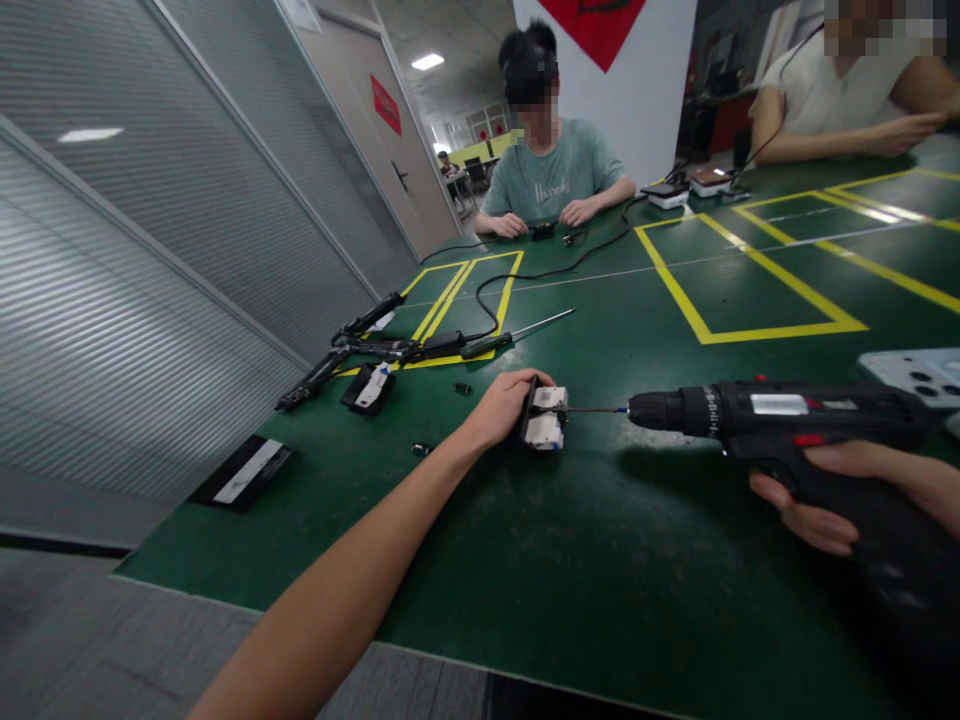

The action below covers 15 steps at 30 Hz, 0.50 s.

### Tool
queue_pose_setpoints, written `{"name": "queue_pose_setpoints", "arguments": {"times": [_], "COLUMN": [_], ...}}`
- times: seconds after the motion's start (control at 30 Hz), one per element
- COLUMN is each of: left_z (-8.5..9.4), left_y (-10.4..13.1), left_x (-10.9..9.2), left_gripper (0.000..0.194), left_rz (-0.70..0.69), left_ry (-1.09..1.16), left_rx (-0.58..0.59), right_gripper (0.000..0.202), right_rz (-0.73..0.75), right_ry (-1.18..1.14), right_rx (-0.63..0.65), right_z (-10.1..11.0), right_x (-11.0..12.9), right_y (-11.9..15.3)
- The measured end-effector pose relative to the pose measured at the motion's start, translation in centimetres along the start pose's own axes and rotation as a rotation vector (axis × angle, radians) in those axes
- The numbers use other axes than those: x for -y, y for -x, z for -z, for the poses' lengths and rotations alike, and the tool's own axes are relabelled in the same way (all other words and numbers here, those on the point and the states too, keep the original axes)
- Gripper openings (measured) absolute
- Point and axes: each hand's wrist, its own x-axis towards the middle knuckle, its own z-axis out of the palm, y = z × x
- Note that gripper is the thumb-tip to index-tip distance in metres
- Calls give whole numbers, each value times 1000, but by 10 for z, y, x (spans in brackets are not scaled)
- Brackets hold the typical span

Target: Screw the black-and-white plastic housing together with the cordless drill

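My left hand (504, 408) holds a small white and black block (547, 418) on edge on the green table, its fingers wrapped behind the black side. In my right hand (847, 490) is a black power drill (757, 415), lying level and pointing left. Its long thin bit (592, 409) reaches the white face of the block; the exact contact point is too small to make out. Left of my left hand lie two small black pieces, one near the hand (462, 388) and one beside my forearm (421, 449).
A screwdriver (487, 346), a black jointed frame (352, 345), a black and white part (369, 388) and a flat black panel (244, 474) lie left on the table (600, 600). A cable (555, 273) runs toward a person across the table. Another person sits at right.
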Motion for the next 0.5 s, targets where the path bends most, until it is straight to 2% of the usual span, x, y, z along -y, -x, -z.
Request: {"name": "queue_pose_setpoints", "arguments": {"times": [0.13,0.5], "left_z": [-1,-1], "left_y": [0,1], "left_x": [1,2], "left_gripper": [32,32], "left_rz": [-13,-15], "left_ry": [13,10], "left_rx": [-5,-13], "right_gripper": [43,35], "right_rz": [-33,3], "right_ry": [-10,-7], "right_rx": [5,5], "right_z": [1,-2], "right_x": [0,0], "right_y": [-1,0]}}
